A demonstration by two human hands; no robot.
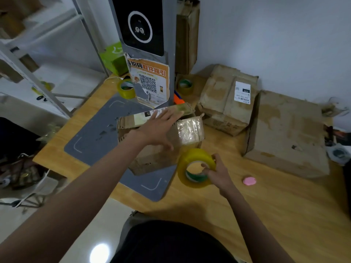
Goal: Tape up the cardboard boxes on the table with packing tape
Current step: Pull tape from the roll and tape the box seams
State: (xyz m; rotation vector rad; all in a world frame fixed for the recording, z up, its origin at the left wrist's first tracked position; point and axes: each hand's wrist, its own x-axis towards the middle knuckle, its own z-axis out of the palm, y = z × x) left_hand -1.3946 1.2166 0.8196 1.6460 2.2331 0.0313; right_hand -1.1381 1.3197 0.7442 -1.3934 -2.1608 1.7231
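A worn cardboard box [152, 158] sits on the grey mat [95, 133] at the table's middle, with shiny clear tape across its right top. My left hand [159, 128] lies flat on the box top, fingers spread, pressing a flap. My right hand [218, 171] grips a yellow roll of packing tape [193, 168] just right of the box's near corner, fingers through its core. Two more cardboard boxes stand to the right: a labelled box [226, 99] and a large box [286, 135].
A grey scanner column with a QR poster [150, 82] stands behind the box. Two spare tape rolls [126, 89] [185, 86] lie beside it. A pink object [249, 180] rests on the wooden table [247, 215]. Metal shelves stand at the left.
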